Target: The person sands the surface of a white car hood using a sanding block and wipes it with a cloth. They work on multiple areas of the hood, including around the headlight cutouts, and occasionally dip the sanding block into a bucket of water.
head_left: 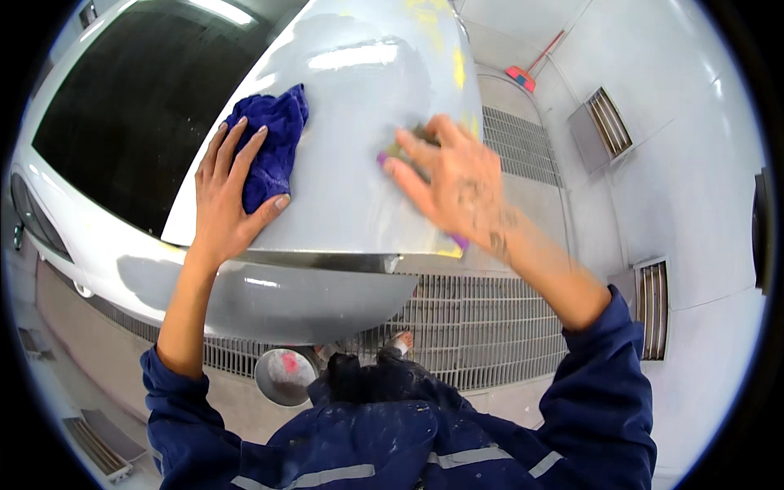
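Observation:
In front of me lies a grey-primed car hood (351, 184) with yellow patches along its right edge. My left hand (224, 188) rests flat near its left side, fingers spread over a crumpled blue cloth (278, 135). Further right, my right hand (457, 175) is closed over a thin olive-coloured sanding pad (423, 135), pressed to the primed surface. A bit of purple shows at the pad's left end, and more purple below the wrist. Motion smears this hand, and its palm hides most of the pad.
The dark windshield (147, 98) is at left. Below the hood's near edge is the grey-patched bumper (302, 302). A bucket (285, 377) stands by my feet on the floor near metal grating (482, 327). A red broom (523, 77) leans against the white wall with vents.

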The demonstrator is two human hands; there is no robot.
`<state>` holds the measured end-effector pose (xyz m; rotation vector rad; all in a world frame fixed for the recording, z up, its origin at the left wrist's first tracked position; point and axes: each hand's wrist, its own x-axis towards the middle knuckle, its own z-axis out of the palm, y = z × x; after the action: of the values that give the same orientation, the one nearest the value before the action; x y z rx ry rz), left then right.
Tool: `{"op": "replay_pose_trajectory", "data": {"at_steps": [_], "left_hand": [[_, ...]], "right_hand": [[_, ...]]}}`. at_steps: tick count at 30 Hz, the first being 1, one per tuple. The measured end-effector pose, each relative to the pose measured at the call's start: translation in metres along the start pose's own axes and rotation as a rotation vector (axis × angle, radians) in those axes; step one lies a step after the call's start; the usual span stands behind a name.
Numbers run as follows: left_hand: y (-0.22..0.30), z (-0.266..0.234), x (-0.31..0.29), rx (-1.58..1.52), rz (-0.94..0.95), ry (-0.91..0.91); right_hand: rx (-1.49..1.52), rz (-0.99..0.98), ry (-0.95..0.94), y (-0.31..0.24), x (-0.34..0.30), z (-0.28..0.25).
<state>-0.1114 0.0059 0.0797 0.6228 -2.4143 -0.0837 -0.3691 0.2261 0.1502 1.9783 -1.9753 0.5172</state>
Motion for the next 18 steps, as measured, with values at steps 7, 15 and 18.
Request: {"op": "replay_pose_trajectory", "data": {"at_steps": [7, 15, 18], "left_hand": [[-0.002, -0.002, -0.001, 0.015, -0.005, 0.003], [-0.001, 0.002, 0.002, 0.077, -0.076, 0.004], [0.003, 0.003, 0.005, 0.135, -0.107, -0.012]], "right_hand": [[0.048, -0.103, 0.021, -0.029, -0.007, 0.006], [0.074, -0.153, 0.08, -0.052, -0.023, 0.006], [-0.008, -0.088, 0.003, 0.008, 0.017, 0.015]]}}
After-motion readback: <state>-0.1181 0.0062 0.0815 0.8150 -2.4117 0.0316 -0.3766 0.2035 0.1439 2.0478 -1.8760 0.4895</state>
